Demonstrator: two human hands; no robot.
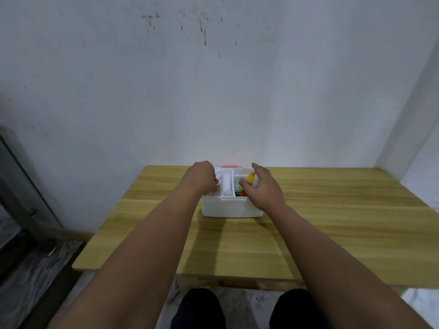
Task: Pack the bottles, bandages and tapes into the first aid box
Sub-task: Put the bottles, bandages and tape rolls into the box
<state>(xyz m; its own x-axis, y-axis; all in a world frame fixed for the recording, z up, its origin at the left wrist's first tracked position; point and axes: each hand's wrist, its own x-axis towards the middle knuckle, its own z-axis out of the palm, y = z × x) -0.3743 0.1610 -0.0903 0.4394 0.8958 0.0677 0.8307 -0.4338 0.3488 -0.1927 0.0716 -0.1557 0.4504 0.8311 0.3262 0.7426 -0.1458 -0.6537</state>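
Observation:
A white first aid box (228, 207) stands open at the far middle of the wooden table (332, 229). A white handle bar (226, 182) runs down its centre. My left hand (202, 178) reaches into the left compartment with curled fingers on something white with red print; what it holds is mostly hidden. My right hand (263, 188) is over the right compartment, its fingers round a yellow bottle (250, 178). Green and orange items (241, 191) show below it inside the box.
A pink strip (229, 166) shows at the box's far rim, against the white wall. The table's front edge lies near my knees. A dark glass panel and patterned floor are at the left.

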